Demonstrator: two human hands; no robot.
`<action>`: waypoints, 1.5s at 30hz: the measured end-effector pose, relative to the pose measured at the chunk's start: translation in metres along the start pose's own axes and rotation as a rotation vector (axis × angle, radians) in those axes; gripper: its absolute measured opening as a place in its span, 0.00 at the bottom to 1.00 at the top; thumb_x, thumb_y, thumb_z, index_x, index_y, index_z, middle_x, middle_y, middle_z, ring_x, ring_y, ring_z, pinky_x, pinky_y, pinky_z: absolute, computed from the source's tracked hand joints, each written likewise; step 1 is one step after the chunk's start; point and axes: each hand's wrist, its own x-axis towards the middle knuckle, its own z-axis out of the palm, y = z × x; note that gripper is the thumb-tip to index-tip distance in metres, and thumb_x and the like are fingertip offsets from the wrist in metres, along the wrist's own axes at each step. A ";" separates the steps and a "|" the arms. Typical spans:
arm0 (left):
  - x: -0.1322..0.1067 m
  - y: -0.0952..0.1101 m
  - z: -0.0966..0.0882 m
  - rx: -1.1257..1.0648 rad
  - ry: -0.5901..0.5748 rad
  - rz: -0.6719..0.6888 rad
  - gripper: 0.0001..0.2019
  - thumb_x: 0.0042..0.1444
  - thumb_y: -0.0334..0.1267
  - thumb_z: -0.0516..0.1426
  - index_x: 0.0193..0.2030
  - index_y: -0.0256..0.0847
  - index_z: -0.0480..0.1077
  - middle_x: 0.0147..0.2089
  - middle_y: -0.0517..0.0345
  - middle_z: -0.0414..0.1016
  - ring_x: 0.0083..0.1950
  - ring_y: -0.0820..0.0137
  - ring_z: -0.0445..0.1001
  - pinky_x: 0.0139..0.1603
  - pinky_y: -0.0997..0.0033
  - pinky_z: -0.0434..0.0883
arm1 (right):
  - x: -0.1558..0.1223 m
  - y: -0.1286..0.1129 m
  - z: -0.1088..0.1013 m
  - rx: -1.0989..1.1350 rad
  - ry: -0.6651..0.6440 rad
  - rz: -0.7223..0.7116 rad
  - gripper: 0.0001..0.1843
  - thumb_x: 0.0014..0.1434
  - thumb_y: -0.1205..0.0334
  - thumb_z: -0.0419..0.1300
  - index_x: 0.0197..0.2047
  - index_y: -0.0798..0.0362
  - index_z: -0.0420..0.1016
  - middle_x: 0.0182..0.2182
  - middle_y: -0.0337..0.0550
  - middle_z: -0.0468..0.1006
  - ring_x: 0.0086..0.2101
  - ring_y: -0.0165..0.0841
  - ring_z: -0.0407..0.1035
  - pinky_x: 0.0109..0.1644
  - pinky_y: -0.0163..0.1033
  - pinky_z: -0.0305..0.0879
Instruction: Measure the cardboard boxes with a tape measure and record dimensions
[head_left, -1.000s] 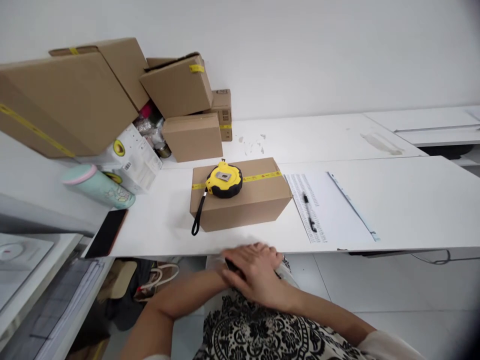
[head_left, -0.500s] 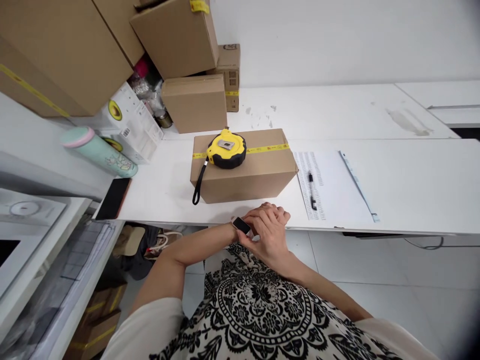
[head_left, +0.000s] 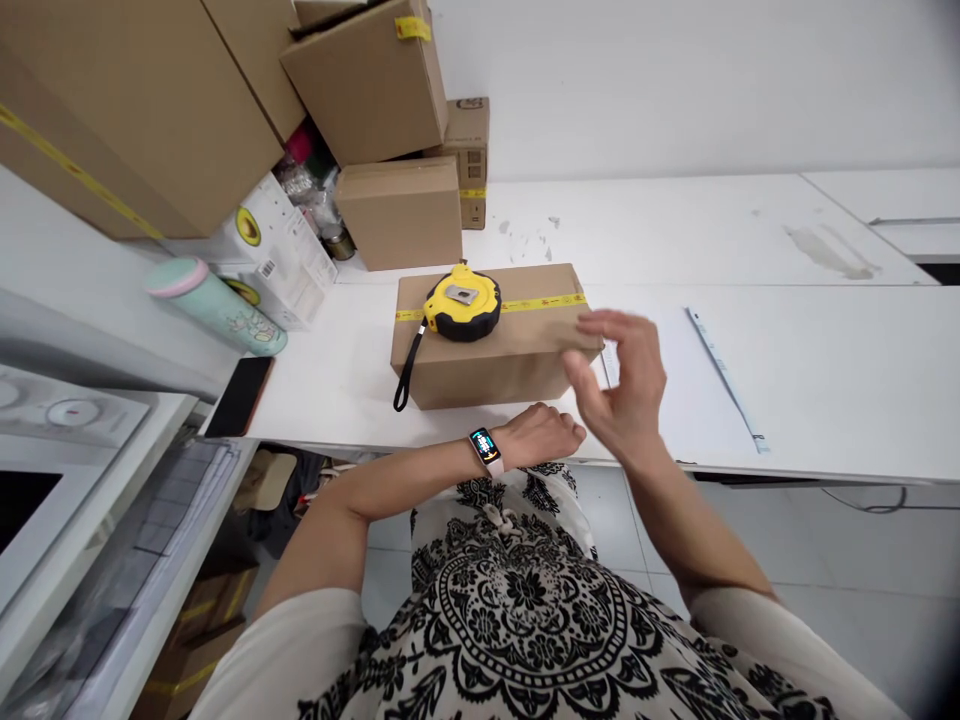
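My left hand rests at the front edge of the table, its fingers curled loosely into a fist with nothing seen in them. On that wrist a smart band has its screen lit. My right hand is raised over the right end of a taped cardboard box, thumb and fingers apart, holding nothing. On top of the box lies a yellow and black tape measure with a black wrist strap. Printed paper lies to the right, partly hidden by my right hand; the pen there is out of sight.
Several cardboard boxes are stacked at the back left. A mint green bottle leans beside a white avocado-print box. A dark phone lies at the left table edge. A thin pale-blue strip borders the paper.
My right hand has left the band on my left wrist and moved up and right, opening. The band's screen has changed from dark to lit. The view has shifted slightly.
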 end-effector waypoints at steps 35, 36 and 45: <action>-0.143 -0.094 -0.090 -1.448 1.534 -0.441 0.24 0.47 0.62 0.62 0.44 0.48 0.80 0.48 0.57 0.82 0.53 0.56 0.77 0.47 0.57 0.77 | 0.004 0.080 -0.010 0.335 -0.531 0.436 0.44 0.60 0.40 0.62 0.74 0.40 0.53 0.72 0.52 0.57 0.66 0.53 0.60 0.63 0.61 0.66; -0.143 -0.096 -0.085 -1.484 1.528 -0.449 0.25 0.47 0.63 0.61 0.44 0.48 0.80 0.49 0.57 0.82 0.52 0.57 0.77 0.46 0.58 0.77 | -0.001 0.080 -0.006 0.355 -0.518 0.426 0.47 0.58 0.40 0.64 0.75 0.40 0.51 0.72 0.53 0.58 0.66 0.52 0.61 0.62 0.59 0.68; -0.140 -0.078 -0.133 -1.504 1.475 -0.391 0.34 0.47 0.71 0.57 0.49 0.47 0.78 0.54 0.51 0.79 0.47 0.60 0.77 0.39 0.65 0.76 | 0.033 0.040 -0.031 -0.111 -0.272 0.387 0.30 0.58 0.34 0.60 0.54 0.46 0.77 0.38 0.48 0.83 0.37 0.45 0.76 0.42 0.50 0.70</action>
